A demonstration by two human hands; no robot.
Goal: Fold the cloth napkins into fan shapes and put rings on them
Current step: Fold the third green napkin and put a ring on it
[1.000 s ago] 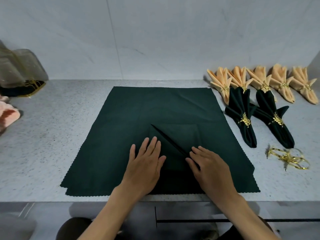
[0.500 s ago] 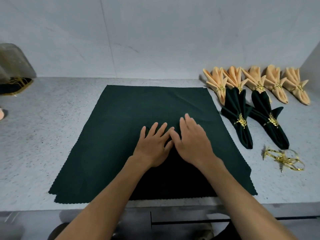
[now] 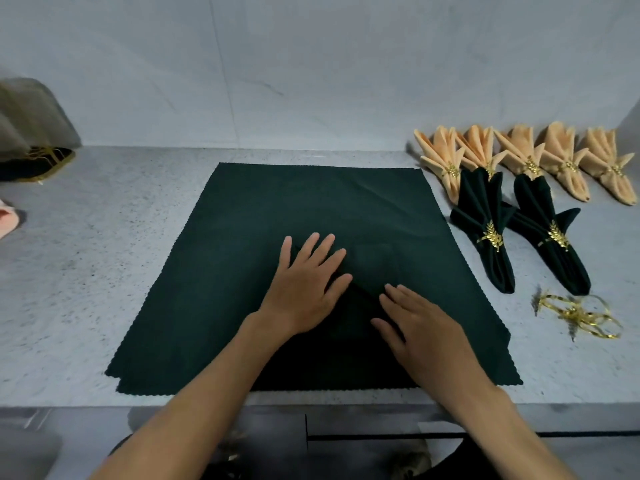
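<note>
A dark green napkin (image 3: 311, 209) lies spread flat on the speckled counter (image 3: 104, 258), with a folded flap near its middle front. My left hand (image 3: 308, 282) presses flat on the cloth with its fingers straight and spread. My right hand (image 3: 426, 334) lies flat on the cloth to the right of the fold, fingers straight and pointing up-left. Loose gold rings (image 3: 578, 315) sit in a small heap right of the napkin. Two finished dark green fans (image 3: 488, 216) with gold rings lie at the right, and several peach fans (image 3: 530, 157) form a row behind them.
A sheer bag with gold trim (image 3: 31, 133) stands at the far left by the wall. A pink cloth (image 3: 7, 221) shows at the left edge. The counter's front edge (image 3: 104, 405) runs just below the napkin. A pale wall rises behind.
My hands, side by side at the napkin's middle half a second ago, have parted. The right hand has drawn back toward me and to the right; the left hand stays flat on the cloth.
</note>
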